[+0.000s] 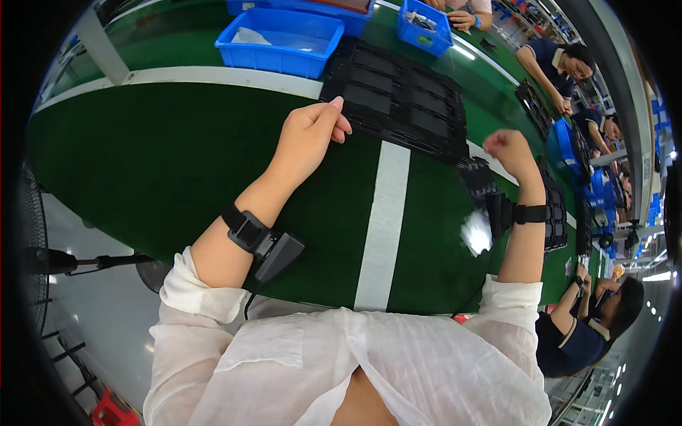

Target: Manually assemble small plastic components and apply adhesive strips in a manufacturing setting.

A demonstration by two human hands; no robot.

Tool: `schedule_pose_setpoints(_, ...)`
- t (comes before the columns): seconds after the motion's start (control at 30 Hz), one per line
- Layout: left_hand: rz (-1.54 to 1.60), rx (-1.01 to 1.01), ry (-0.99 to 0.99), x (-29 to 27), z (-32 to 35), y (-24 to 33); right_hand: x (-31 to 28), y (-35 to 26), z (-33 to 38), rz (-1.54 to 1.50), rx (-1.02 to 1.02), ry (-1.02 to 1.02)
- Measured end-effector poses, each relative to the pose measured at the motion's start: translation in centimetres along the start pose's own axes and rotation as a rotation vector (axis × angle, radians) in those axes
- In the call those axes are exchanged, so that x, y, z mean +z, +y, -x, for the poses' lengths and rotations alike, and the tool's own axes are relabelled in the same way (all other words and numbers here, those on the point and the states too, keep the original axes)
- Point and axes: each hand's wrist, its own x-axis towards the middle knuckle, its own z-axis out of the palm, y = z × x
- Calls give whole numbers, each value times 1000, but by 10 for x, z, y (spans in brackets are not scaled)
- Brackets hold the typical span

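Note:
A black compartmented tray (406,106) with dark flat panels in its pockets lies at the far middle of the green work surface. My left hand (316,128) is closed in a pinch at the tray's near left corner. Whatever its fingertips hold, if anything, is hidden. My right hand (513,150) hovers off the tray's right side with its fingers curled in, slightly blurred; I cannot see anything in them. A small black segmented piece (477,176) shows beside my right wrist. Both wrists wear black straps with a black box-shaped device, the left one (278,254) being plainer to see.
Blue bins stand beyond the tray, one holding pale material (280,42), another small parts (424,27). A white strip (383,220) crosses the green surface (177,163). Co-workers (558,67) sit along the right with more black trays. A fan (42,255) stands at left.

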Motion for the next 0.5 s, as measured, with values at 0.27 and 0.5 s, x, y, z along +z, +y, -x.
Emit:
schedule_pose_setpoints(0.27, -121, 51, -104, 1, 4, -5, 19, 42, 32, -2, 191, -47)
schedule_pose_setpoints(0.5, -179, 62, -105, -2, 2, -11, 21, 59, 27, -192, 256, -37)
